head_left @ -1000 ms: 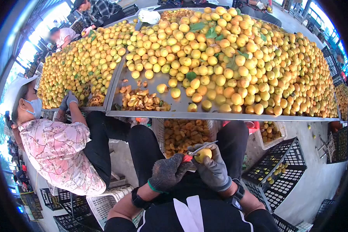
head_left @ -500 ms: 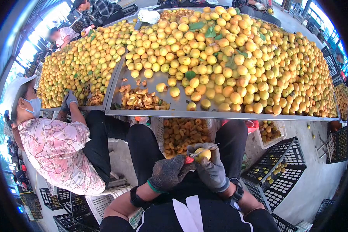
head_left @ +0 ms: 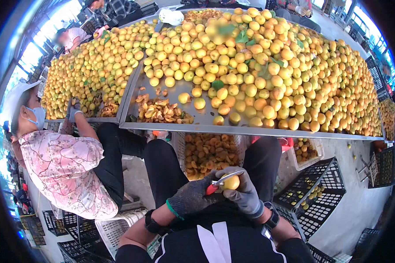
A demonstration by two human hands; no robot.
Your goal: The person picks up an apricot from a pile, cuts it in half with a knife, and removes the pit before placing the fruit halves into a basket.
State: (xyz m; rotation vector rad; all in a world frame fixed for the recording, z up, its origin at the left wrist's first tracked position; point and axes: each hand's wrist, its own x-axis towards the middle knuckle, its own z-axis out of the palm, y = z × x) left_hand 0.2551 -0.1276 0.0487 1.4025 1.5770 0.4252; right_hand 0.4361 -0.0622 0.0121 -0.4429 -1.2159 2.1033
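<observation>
Wearing a dark grey glove, my left hand (head_left: 193,196) is closed on the red handle of a small knife (head_left: 212,189). The knife's curved metal part lies against a yellow-orange fruit (head_left: 231,182). In a lighter grey glove, my right hand (head_left: 245,195) has its fingers wrapped round that fruit. Both hands are close together above my lap. Beyond them, between my knees, a white crate (head_left: 178,147) holds cut fruit halves (head_left: 208,153).
A metal table (head_left: 197,128) bears piled fruit (head_left: 272,74) and peel-like pieces (head_left: 162,110). A co-worker (head_left: 61,162) in a face mask sits at left. Black crates (head_left: 324,193) and a white crate (head_left: 305,153) stand right; another white crate (head_left: 118,225) is lower left.
The knife's metal part has swung over the top of the fruit, and its red handle has tilted upward. My left hand has shifted slightly. The co-worker's gloved hands have moved a little left.
</observation>
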